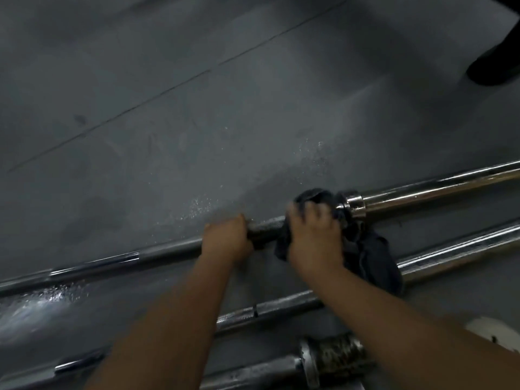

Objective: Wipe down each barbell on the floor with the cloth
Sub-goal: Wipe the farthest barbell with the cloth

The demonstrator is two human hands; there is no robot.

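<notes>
On the gray floor (168, 108) lie three barbells, I think; it is blurry. My left hand (226, 239) wraps tight round the far barbell (168, 250). My right hand (315, 240) squeezes the dark cloth (374, 257) around it, beside the shiny collar (353, 204). The middle barbell (281, 305) and the near barbell (332, 358) look not wiped yet.

One view was given, taken from the head. It was pointed forward and steeply down, and the floor (168, 122) with a barbell (174, 248) was seen from near.
</notes>
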